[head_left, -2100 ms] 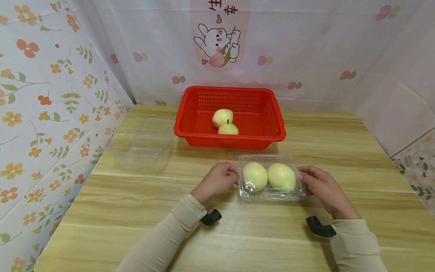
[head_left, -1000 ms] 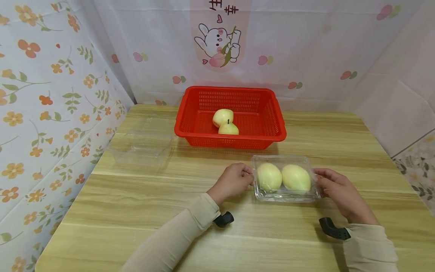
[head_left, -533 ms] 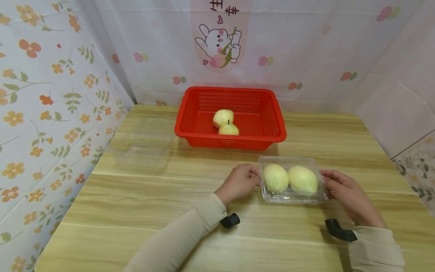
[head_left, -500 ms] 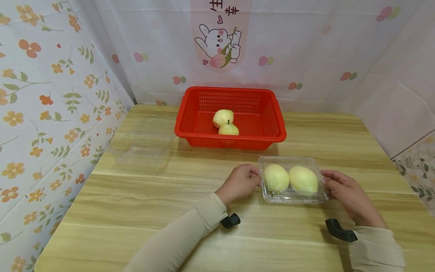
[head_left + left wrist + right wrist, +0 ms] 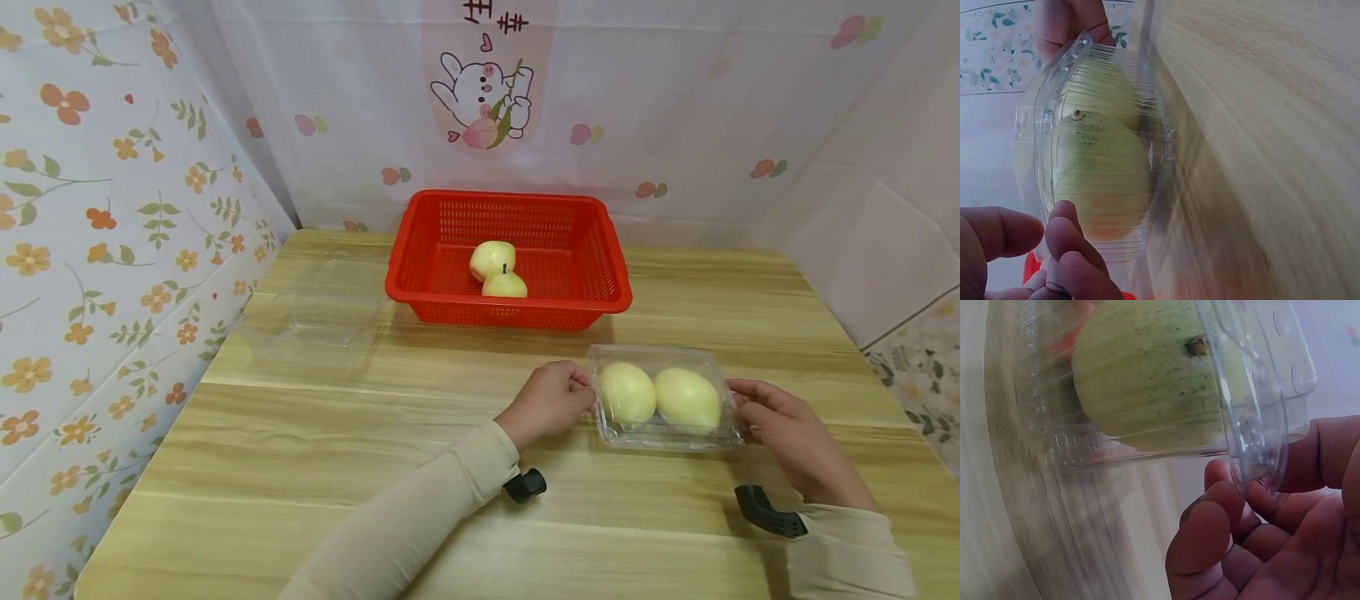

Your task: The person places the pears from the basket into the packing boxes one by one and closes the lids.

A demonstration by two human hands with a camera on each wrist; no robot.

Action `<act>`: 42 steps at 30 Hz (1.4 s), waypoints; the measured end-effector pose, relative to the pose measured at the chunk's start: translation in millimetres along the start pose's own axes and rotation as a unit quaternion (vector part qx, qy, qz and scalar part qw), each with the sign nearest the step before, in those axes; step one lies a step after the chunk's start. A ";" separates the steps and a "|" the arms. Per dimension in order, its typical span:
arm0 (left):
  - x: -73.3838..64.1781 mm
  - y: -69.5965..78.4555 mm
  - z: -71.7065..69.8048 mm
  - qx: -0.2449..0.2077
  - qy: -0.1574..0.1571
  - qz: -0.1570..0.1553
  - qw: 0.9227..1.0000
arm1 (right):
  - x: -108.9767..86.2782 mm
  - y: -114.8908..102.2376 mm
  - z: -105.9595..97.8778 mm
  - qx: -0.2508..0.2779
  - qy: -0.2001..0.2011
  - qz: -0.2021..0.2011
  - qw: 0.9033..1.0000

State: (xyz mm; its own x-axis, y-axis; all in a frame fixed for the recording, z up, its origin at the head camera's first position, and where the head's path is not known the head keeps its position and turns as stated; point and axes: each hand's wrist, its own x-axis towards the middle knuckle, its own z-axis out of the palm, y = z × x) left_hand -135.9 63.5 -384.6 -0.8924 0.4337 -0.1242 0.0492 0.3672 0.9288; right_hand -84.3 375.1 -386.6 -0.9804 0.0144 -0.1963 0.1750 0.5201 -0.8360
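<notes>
Two pears (image 5: 628, 396) in one clear box (image 5: 667, 441), which we list on the near side of the red basket (image 5: 510, 302), long axis running between left hand (image 5: 550, 402) and right hand (image 5: 787, 429) — neither nearer — both with fingers drawn in, pinching its opposite short ends

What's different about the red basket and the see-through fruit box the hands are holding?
The basket is red and the fruit box is see-through. The basket is bigger than the fruit box. The left hand and right hand hold the fruit box, while the basket stands untouched. Both have two pale yellow fruits showing inside.
</notes>
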 end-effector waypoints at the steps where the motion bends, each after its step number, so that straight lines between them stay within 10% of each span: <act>1: 0.8 0.1 1.3 -0.001 0.000 0.000 1.000 | -0.1 1.3 -1.3 0.002 -0.001 0.000 1.000; 42: 9.0 7.8 27.2 -0.036 -0.029 -0.024 0.999 | -11.0 15.3 -30.9 -0.024 -0.026 0.025 0.999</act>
State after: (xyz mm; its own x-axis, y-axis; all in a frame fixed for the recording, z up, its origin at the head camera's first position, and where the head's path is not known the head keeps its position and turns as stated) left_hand -131.4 92.7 -388.0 -0.8656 0.4645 -0.1873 -0.0275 0.3293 0.9438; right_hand -73.6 409.2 -381.4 -0.9644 -0.0032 -0.2643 0.2172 0.5603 -0.7993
